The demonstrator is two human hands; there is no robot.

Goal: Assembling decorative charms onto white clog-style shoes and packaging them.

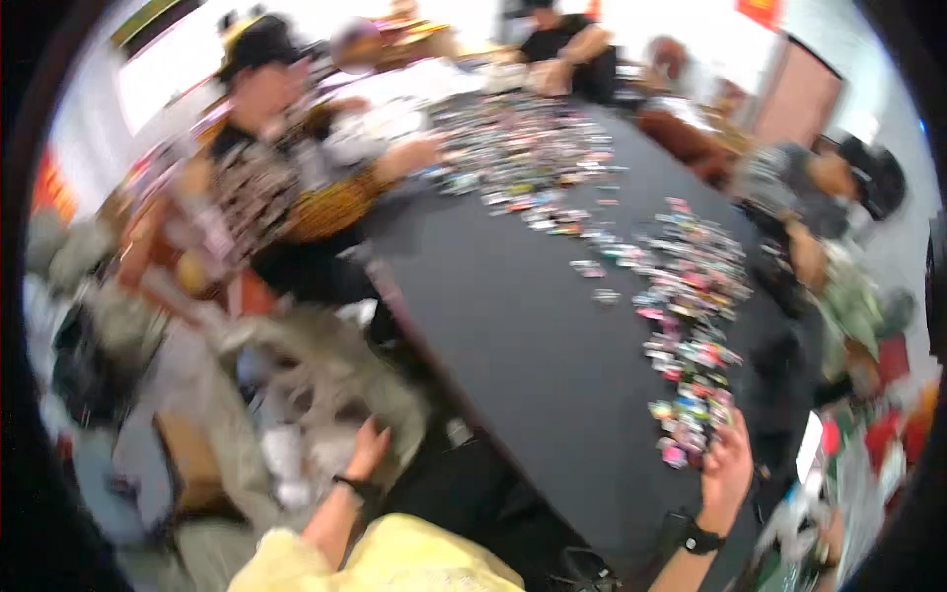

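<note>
My left hand [367, 450] is over the mouth of a large grey-olive sack [237, 345] at the lower left. Its thumb and a finger stand apart, though blur hides the finer detail. Pale, indistinct items [286, 464] lie inside the sack. On the right, my right hand [728, 462] is at the near end of a pile of small multicoloured pieces [691, 296]. Its fingers are stretched toward the pile and partly touch it. The pieces are too blurred to tell their kind. A dark band circles each wrist.
The dark table [483, 326] runs away from me, with a larger heap of similar pieces [533, 148] farther off. A person in a dark cap [266, 89] reaches in from the left. Others sit at the far end and right side. Bags [819, 513] crowd the lower right.
</note>
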